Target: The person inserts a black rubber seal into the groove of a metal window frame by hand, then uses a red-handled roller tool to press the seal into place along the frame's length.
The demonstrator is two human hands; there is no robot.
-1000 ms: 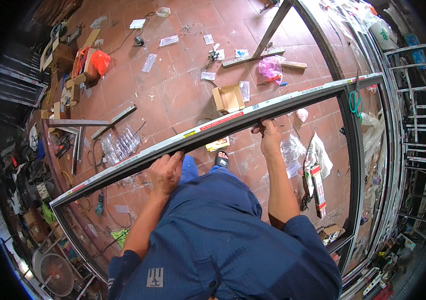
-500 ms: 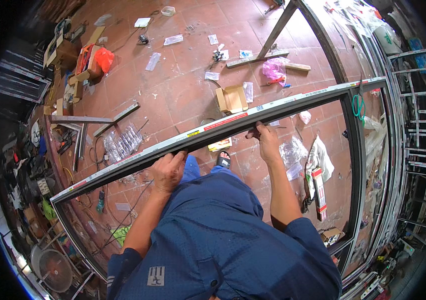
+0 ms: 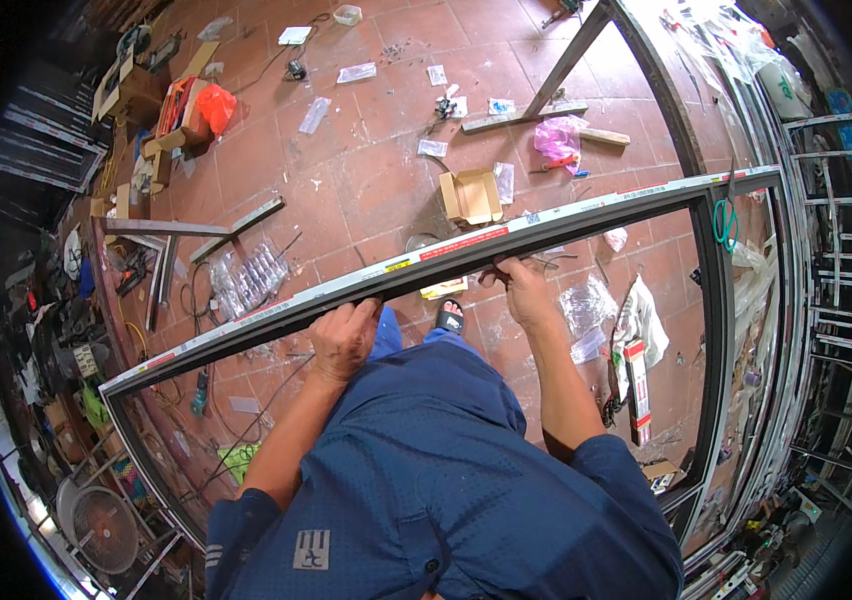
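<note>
A large rectangular dark metal frame, like a door or window frame, surrounds my body, its long far bar slanting up from left to right. White protective tape with red and yellow marks covers that bar's outer side. My left hand is closed on the bar's near edge left of centre, fingertips curled against the black profile. Farther right, my right hand grips the same edge with bent fingers. Whether a thin strip lies under my fingertips is hidden. Scissors with teal handles hang at the frame's right corner.
Beyond the bar, an open cardboard box, a pink plastic bag and metal offcuts lie on the tiled floor. A fan stands at lower left. Metal frames line the right side; a white cloth lies inside the frame.
My right hand has shifted slightly left along the bar. My left hand stays at nearly the same spot on it. The whole view has moved a little.
</note>
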